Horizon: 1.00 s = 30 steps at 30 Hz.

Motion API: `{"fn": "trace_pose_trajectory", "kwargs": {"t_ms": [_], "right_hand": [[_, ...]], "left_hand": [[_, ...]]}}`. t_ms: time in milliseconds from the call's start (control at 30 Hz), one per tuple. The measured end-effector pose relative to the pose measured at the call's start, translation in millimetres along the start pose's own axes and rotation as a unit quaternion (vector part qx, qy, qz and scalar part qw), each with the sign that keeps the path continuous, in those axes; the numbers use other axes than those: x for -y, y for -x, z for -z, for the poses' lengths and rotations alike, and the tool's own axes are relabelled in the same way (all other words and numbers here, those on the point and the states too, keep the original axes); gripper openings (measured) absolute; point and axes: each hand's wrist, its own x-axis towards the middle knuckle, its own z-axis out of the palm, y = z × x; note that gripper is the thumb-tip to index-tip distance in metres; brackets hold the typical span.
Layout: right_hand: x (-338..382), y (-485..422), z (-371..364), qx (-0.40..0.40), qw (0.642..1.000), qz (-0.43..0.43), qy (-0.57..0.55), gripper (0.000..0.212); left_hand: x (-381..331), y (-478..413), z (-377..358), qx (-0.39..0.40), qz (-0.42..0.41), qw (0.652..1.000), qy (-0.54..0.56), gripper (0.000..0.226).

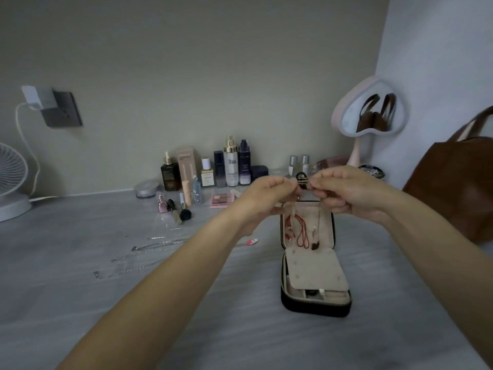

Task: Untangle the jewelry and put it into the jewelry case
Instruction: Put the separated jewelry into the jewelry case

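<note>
The person holds both hands up over the grey marble-pattern bench [106, 303], close to each other. The left hand [262, 193] and the right hand [344, 192] each pinch one end of a thin pale necklace chain [319, 217] between thumb and fingertips, so both grips are closed on it. The fingertips almost meet, and what they do to the chain there is too small to see. From each hand a strand hangs down, and a small dark pendant [315, 246] hangs at the lowest point.

Directly under the hands lies the black zippered jewelry case [314, 308], open on the bench. Its far half has a beige lining, and some red cord necklaces [301, 231] are inside. The pendant is in front of this lining; I cannot tell if it touches. The near half is partly covered by a beige flap with small holes [317, 268].

To the left of the case, several thin silver chains [149, 249] are spread on the bench, well apart from the hands. A small pink and white charm [252, 241] lies near the left forearm.

Along the wall stands a row of cosmetic bottles [232, 166]. A pink heart-shaped mirror [365, 110] and a brown leather bag [453, 188] are at the right, and a white table fan [10, 177] is at the left.
</note>
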Motion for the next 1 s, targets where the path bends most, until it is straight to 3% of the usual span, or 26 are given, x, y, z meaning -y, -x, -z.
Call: {"fn": "trace_pose_trajectory", "kwargs": {"t_ms": [233,433,667,1000], "right_hand": [[2,13,8,0.012,0.996,0.0,0.085,0.011],[-1,5,8,-0.06,0.994,0.012,0.087,0.014],[3,-5,17,-0.108,0.976,0.021,0.19,0.013],[18,-13,17,-0.109,0.972,0.036,0.204,0.01]], "left_hand": [[-20,-23,-11,0.004,-0.007,0.996,-0.085,0.02],[-28,-32,-19,-0.007,-0.001,0.987,-0.158,0.019],[-23,-36,-18,-0.046,-0.001,0.988,-0.145,0.015],[-10,-31,-20,-0.018,-0.016,0.996,-0.089,0.019]]}}
